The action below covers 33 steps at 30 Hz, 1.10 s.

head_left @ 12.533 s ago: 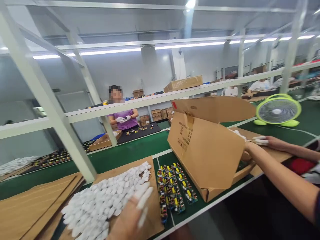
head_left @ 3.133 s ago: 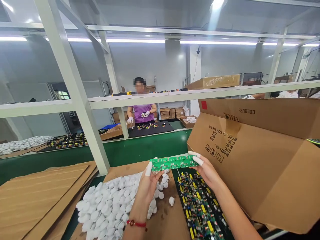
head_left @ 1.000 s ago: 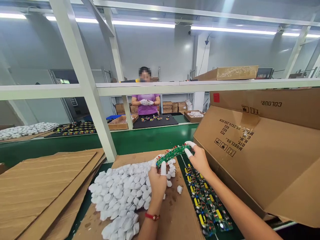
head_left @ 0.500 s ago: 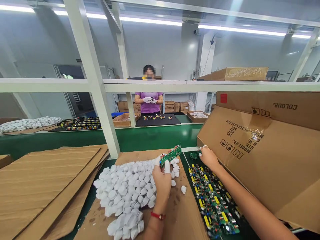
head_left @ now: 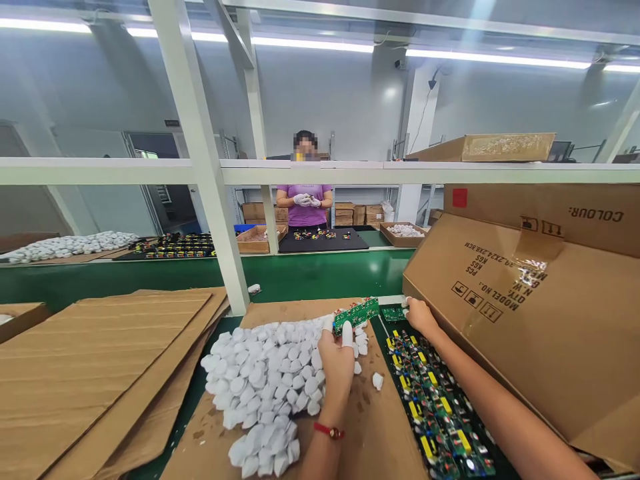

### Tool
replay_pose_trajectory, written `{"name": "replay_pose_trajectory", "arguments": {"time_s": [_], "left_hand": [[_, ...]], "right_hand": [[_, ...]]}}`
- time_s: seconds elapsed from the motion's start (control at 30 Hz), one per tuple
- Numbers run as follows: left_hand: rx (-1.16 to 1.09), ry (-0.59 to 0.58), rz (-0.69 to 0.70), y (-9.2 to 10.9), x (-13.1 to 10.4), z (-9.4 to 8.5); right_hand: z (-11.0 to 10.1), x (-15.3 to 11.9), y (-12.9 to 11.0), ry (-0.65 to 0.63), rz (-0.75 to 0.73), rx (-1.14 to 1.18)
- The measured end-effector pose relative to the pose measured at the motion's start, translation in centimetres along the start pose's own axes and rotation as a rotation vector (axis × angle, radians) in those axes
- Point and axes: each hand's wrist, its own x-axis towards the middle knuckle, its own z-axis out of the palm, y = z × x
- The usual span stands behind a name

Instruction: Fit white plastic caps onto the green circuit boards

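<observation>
My left hand [head_left: 337, 353], with white finger cots, holds a green circuit board strip [head_left: 356, 315] up over the edge of a pile of white plastic shells [head_left: 270, 380]. My right hand [head_left: 420, 316] is down at the far end of the rows of circuit boards [head_left: 435, 413] on the green belt, its fingertips on a small green board piece [head_left: 393, 313]. The shells lie on a flat cardboard sheet [head_left: 370, 433].
A large open cardboard box [head_left: 530, 313] lies tipped on its side at the right. Flat cardboard sheets [head_left: 90, 360] are stacked at the left. A white frame post [head_left: 210, 187] stands ahead. Across the green belt a person in a purple shirt [head_left: 305, 203] works at a dark mat.
The long board that both hands held has come apart. My right hand went down to the belt with a small piece, while my left hand keeps the rest raised.
</observation>
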Motion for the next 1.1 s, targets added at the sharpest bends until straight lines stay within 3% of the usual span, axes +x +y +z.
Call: {"name": "replay_pose_trajectory", "arguments": {"time_s": [0.37,0.5,0.73,0.97,1.1], "left_hand": [[-0.035,-0.031,-0.034,-0.5,0.1,0.1],[-0.063,-0.044,-0.055,-0.8,0.2,0.1],[-0.21,-0.079,-0.155,-0.6,0.3,0.1],[-0.237,-0.069,-0.173,-0.1,0.4,0.2],[-0.139,-0.05,-0.086,-0.5,0.5,0.1]], "right_hand": [[1.6,1.1,-0.6,-0.062,-0.183,0.508],[0.3,0.4,-1.3,-0.073,-0.24,0.8],[-3.6,-3.9,-3.4,-0.319,-0.467,1.218],[-5.0,-5.2,-4.5,-0.321,-0.541,1.191],[-4.6,-5.3,-5.5,-0.158,-0.544,1.036]]}}
